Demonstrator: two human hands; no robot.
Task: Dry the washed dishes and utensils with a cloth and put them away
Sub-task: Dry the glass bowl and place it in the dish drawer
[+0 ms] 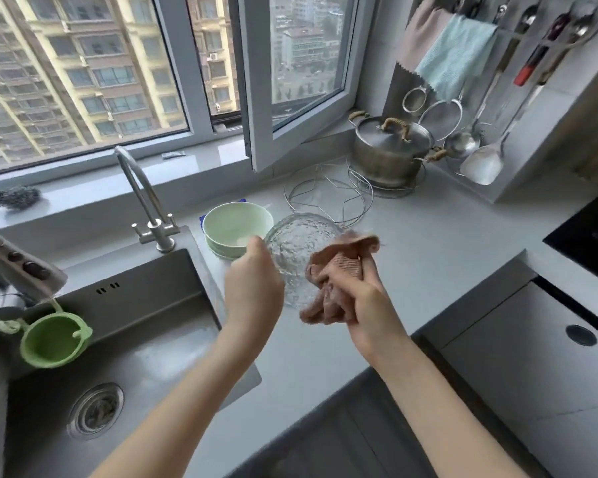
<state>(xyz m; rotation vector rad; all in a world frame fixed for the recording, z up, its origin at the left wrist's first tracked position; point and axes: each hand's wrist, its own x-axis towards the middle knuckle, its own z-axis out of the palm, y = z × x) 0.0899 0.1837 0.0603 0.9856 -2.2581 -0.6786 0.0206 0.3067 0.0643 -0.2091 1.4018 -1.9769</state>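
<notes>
Grey corner worktop [446, 253] with an inset steel sink [166, 357] at its left edge; daylight enters through grey-framed windows [83, 63], one sash [290, 81] open inward, apartment blocks [66, 81] beyond.

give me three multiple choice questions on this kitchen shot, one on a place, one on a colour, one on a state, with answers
1. Where do the green bowls stand?
A. in the sink
B. on the counter, right of the tap
C. on the windowsill

2. What colour is the cloth in the right hand?
A. pinkish brown
B. white
C. black

3. How is the steel pot in the corner?
A. upside down
B. open, lid beside it
C. upright with its lid on

Answers:
1 B, the stacked bowls sit on the counter beside the tap base.
2 A, the bunched cloth is pinkish brown.
3 C, the lid with its wrapped handle covers the pot.
</notes>
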